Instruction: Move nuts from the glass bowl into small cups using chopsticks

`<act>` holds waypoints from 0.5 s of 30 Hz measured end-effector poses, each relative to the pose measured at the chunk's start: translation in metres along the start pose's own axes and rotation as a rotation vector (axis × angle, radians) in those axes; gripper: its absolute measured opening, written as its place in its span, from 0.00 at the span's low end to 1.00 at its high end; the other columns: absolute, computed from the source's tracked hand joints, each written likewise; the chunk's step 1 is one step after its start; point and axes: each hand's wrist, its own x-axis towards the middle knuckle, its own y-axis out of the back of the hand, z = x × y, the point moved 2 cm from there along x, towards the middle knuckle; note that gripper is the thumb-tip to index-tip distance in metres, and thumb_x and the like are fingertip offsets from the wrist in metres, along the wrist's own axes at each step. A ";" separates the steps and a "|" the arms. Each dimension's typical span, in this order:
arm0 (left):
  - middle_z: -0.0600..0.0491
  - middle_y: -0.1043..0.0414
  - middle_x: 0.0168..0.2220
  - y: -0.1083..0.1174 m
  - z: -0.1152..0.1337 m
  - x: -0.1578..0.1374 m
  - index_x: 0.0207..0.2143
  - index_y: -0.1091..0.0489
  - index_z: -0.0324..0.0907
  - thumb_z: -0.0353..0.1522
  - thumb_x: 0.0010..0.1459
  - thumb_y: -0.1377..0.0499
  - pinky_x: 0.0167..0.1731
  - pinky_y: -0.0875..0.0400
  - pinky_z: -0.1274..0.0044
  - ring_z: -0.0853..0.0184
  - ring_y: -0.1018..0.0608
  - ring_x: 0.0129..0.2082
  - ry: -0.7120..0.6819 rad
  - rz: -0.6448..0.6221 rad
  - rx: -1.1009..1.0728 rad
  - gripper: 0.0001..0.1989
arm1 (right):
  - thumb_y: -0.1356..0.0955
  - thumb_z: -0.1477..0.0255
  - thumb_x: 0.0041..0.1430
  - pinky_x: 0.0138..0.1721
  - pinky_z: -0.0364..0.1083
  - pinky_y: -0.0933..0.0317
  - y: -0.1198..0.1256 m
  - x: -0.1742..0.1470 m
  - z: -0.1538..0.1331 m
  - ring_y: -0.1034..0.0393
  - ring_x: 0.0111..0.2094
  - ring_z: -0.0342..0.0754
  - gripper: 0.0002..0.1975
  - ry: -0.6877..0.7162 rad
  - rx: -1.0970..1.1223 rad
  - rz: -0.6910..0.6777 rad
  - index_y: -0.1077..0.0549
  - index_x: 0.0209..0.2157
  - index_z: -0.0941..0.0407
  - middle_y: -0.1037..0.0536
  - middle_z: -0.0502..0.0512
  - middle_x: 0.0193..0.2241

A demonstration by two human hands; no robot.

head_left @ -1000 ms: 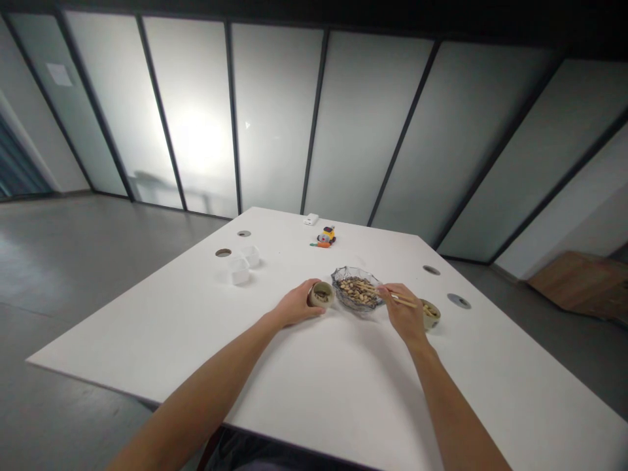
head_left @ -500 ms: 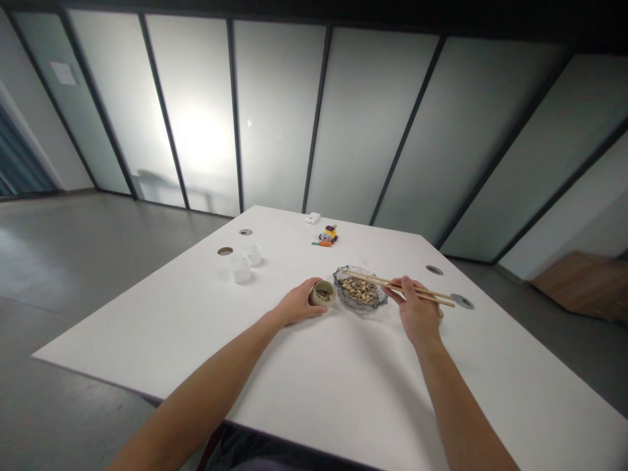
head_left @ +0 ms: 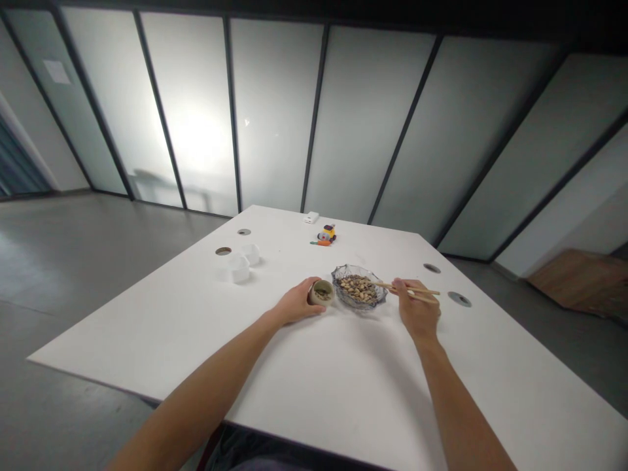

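My left hand [head_left: 297, 302] is wrapped round a small pale cup [head_left: 320, 302], tilted a little toward me, with a few dark bits at its bottom. Just right of the cup stands a clear glass bowl [head_left: 338, 296] with a jagged rim, holding a heap of brown and tan pieces that look like seeds [head_left: 357, 288]. From the right, my right hand [head_left: 418, 307] grips a pair of wooden chopsticks [head_left: 424, 291]. Their tips point left and reach over the bowl's right side, at the seeds. Whether a seed is between the tips is too small to tell.
Clear plastic containers [head_left: 239, 269] stand on the left of the white table [head_left: 294, 386]. Farther back are a yellow toy vehicle [head_left: 326, 233], an orange toy carrot [head_left: 322, 243] and a white box-like thing [head_left: 311, 217]. Round holes [head_left: 460, 299] pierce the tabletop near both sides.
The chopsticks' tips have moved from the bowl's far left rim to its right part, over the seeds. My right hand has shifted only slightly, and the left hand still holds the cup beside the bowl.
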 end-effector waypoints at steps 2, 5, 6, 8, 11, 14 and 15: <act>0.48 0.19 0.51 -0.001 -0.001 0.000 0.64 0.35 0.47 0.36 0.50 0.28 0.52 0.24 0.65 0.53 0.18 0.50 -0.012 0.004 -0.008 0.39 | 0.39 0.41 0.67 0.38 0.51 0.31 -0.001 -0.001 -0.001 0.22 0.34 0.54 0.32 0.039 -0.025 -0.037 0.23 0.29 0.53 0.18 0.59 0.30; 0.47 0.20 0.53 -0.001 -0.001 0.001 0.63 0.34 0.47 0.36 0.50 0.28 0.52 0.24 0.65 0.54 0.18 0.51 -0.032 0.001 -0.018 0.38 | 0.38 0.42 0.68 0.39 0.51 0.30 -0.005 -0.002 -0.004 0.23 0.33 0.54 0.30 0.089 0.014 -0.099 0.23 0.30 0.52 0.18 0.58 0.30; 0.47 0.20 0.54 -0.001 -0.001 0.001 0.63 0.34 0.47 0.36 0.51 0.28 0.52 0.24 0.65 0.54 0.18 0.51 -0.037 -0.002 -0.019 0.38 | 0.38 0.42 0.67 0.40 0.51 0.30 -0.005 -0.002 -0.004 0.23 0.34 0.54 0.30 0.098 0.027 -0.111 0.23 0.30 0.52 0.18 0.58 0.30; 0.46 0.21 0.56 0.000 0.001 0.001 0.63 0.33 0.47 0.35 0.50 0.28 0.53 0.25 0.65 0.54 0.19 0.51 -0.042 -0.005 -0.015 0.37 | 0.38 0.43 0.68 0.42 0.52 0.30 -0.006 -0.003 -0.005 0.23 0.35 0.54 0.29 0.107 0.045 -0.130 0.23 0.30 0.52 0.18 0.57 0.30; 0.45 0.23 0.58 0.001 0.003 0.000 0.63 0.33 0.46 0.35 0.50 0.28 0.54 0.26 0.64 0.53 0.19 0.53 -0.034 -0.007 -0.001 0.37 | 0.38 0.43 0.68 0.42 0.53 0.30 -0.005 -0.003 -0.007 0.24 0.35 0.54 0.28 0.101 0.070 -0.141 0.23 0.30 0.51 0.18 0.57 0.31; 0.45 0.23 0.58 0.001 0.003 0.000 0.63 0.34 0.47 0.35 0.51 0.28 0.54 0.26 0.64 0.52 0.19 0.53 -0.027 -0.009 -0.004 0.38 | 0.37 0.43 0.68 0.41 0.52 0.31 -0.002 -0.002 -0.008 0.24 0.35 0.54 0.28 0.076 0.080 -0.115 0.23 0.30 0.51 0.18 0.57 0.30; 0.45 0.22 0.57 0.001 0.003 0.000 0.63 0.34 0.47 0.35 0.51 0.29 0.54 0.26 0.64 0.53 0.19 0.52 -0.027 -0.010 -0.009 0.38 | 0.37 0.43 0.67 0.41 0.52 0.31 -0.001 -0.002 -0.008 0.24 0.35 0.54 0.28 0.066 0.074 -0.098 0.23 0.30 0.51 0.18 0.57 0.31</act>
